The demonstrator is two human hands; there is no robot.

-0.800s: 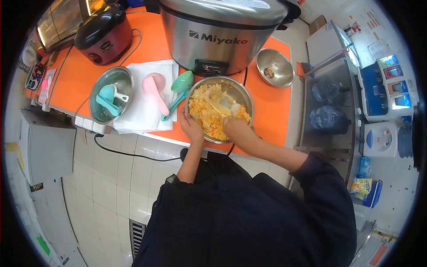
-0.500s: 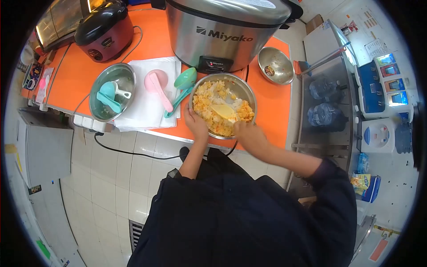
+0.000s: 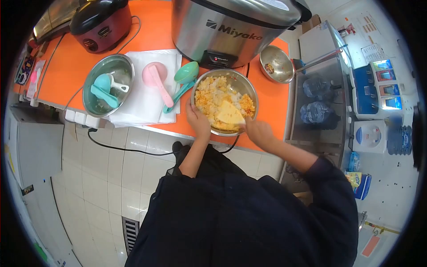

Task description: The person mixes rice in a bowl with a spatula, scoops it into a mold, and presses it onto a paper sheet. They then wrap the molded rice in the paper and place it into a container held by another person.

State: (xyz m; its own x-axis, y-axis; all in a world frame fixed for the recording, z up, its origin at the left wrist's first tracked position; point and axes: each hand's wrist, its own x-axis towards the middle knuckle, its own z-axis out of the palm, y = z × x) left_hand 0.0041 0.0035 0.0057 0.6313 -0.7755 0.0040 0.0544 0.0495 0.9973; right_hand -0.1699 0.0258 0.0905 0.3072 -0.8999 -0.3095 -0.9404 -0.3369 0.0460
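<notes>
A metal bowl [image 3: 243, 85] of rice [image 3: 212, 94], partly white and partly orange, sits at the front edge of the orange table. My left hand [image 3: 199, 123] grips the bowl's left rim, its thumb outside view. In my right hand [image 3: 260, 132] is the handle of a yellow rice paddle [image 3: 230, 114], whose broad blade lies on the rice near the bowl's front. Just left of the bowl are a green ladle [image 3: 186, 72], a teal handle [image 3: 178, 99] and a pink ladle [image 3: 155, 76].
White paper sheets [image 3: 143, 107] lie under the pink ladle. Left of them stands a metal bowl [image 3: 126, 71] holding teal and white utensils. A large Miyako rice cooker [image 3: 222, 38] rises behind, with a red cooker [image 3: 104, 33] at left and a small metal bowl [image 3: 284, 66] at right.
The paddle blade has turned to show more of its face and shifted towards the bowl's front. My right hand has moved slightly right and down. My left hand stays on the rim.
</notes>
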